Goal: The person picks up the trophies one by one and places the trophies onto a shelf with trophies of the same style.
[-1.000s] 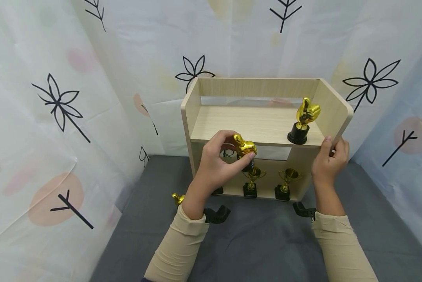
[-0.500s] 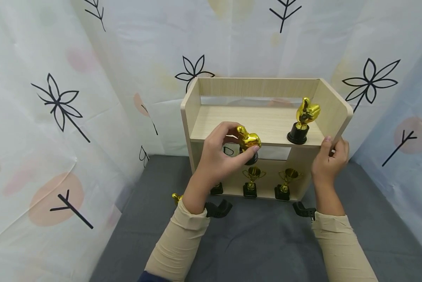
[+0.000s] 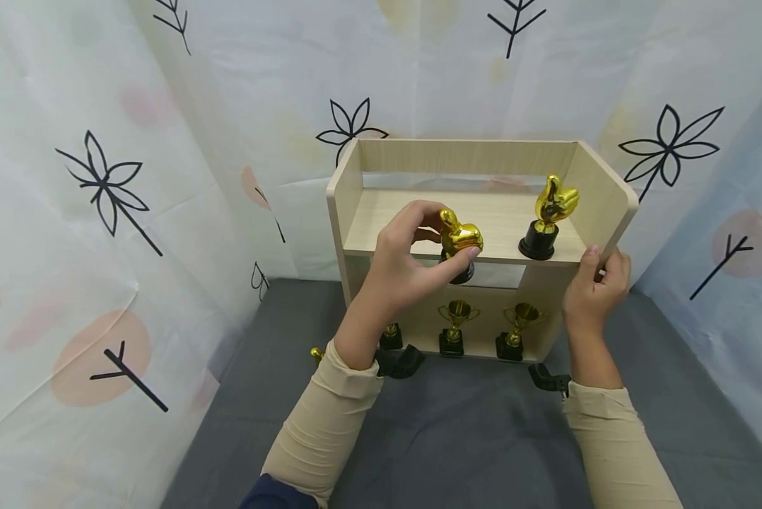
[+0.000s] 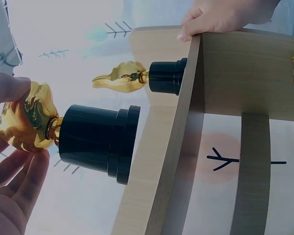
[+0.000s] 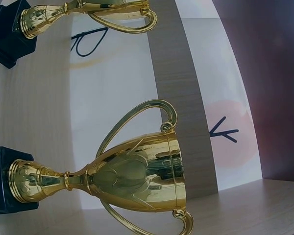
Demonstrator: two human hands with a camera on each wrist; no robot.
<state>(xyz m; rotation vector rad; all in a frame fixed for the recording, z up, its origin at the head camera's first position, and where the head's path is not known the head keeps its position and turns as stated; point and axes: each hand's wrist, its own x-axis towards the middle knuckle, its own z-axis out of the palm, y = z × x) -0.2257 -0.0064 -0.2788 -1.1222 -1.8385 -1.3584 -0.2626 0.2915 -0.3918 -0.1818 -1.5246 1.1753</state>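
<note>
Currently, the left hand [image 3: 409,267] pinches the thumbs-up trophy [image 3: 461,237] by its gold top, the black base [image 4: 95,142] near the front edge of the upper shelf [image 3: 396,219]; contact there is unclear. The right hand [image 3: 596,293] grips the side panel [image 3: 600,194], probably useful for steadying. Raising the base past that edge, upright, well apart from the standing trophy [image 3: 540,240], seems wisest.

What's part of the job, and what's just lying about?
Likely the job:
Pale wooden shelf, gripped by the right hand
Black-based gold thumbs-up trophy, in the left hand
Matching trophy, up on top
Black-based gold cups, underneath

Just around:
White printed fabric backdrop
Grey cloth
</note>
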